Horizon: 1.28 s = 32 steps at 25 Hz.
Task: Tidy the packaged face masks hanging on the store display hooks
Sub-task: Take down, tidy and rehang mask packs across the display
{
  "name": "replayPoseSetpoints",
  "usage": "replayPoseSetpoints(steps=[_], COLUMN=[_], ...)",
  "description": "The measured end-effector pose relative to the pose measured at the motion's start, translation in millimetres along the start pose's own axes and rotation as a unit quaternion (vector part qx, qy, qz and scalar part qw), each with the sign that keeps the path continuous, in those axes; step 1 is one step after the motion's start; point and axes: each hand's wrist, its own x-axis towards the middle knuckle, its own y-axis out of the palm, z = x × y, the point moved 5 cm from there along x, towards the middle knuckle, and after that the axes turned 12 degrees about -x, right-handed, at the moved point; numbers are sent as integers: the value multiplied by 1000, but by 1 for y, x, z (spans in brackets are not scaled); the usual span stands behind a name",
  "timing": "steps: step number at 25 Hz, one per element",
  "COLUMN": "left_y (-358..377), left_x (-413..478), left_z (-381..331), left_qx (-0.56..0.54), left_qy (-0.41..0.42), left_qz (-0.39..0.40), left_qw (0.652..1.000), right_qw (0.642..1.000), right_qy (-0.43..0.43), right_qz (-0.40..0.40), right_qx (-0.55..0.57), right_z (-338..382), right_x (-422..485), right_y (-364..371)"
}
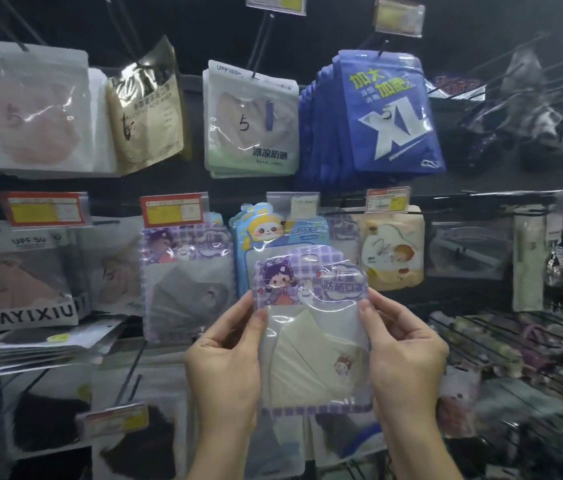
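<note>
In front of the display rack, low and centre, both hands hold one purple checked mask packet (311, 327) upright. The left hand (224, 368) pinches its edge at nine o'clock, the right hand (408, 362) at three o'clock, fingers closed on the plastic. A pale mask shows through the clear window. Behind it at twelve o'clock hangs a blue cartoon packet (273, 233); at ten o'clock, a matching purple packet (183, 278).

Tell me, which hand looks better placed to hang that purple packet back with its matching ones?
Probably the left hand: the matching purple packets hang to the left of the held packet, on its side.
</note>
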Motion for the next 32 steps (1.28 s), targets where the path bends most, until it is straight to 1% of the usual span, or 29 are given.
replayPoseSetpoints(steps=[2, 8, 12, 16, 20, 22, 26, 32], left_y=[15, 54, 75, 96, 111, 118, 130, 148], left_x=[-5, -18, -16, -5, 9, 9, 9, 23], left_z=[13, 44, 63, 71, 71, 66, 58, 50], left_qx=[9, 37, 51, 76, 114, 137, 172, 187], left_qy=[5, 21, 29, 50, 72, 102, 162, 166], left_qz=[-6, 12, 17, 5, -8, -1, -8, 6], left_qw=[1000, 999, 998, 996, 991, 985, 972, 968], right_qw=[1000, 999, 999, 997, 995, 994, 992, 994], right_qy=[6, 23, 26, 31, 35, 20, -17, -5], right_qz=[9, 24, 28, 58, 80, 90, 81, 72], right_qx=[7, 20, 22, 27, 37, 51, 93, 78], right_z=[-4, -15, -23, -24, -20, -17, -10, -10], right_x=[16, 57, 87, 124, 152, 160, 170, 184], right_y=[-13, -43, -54, -49, -36, -33, -30, -23])
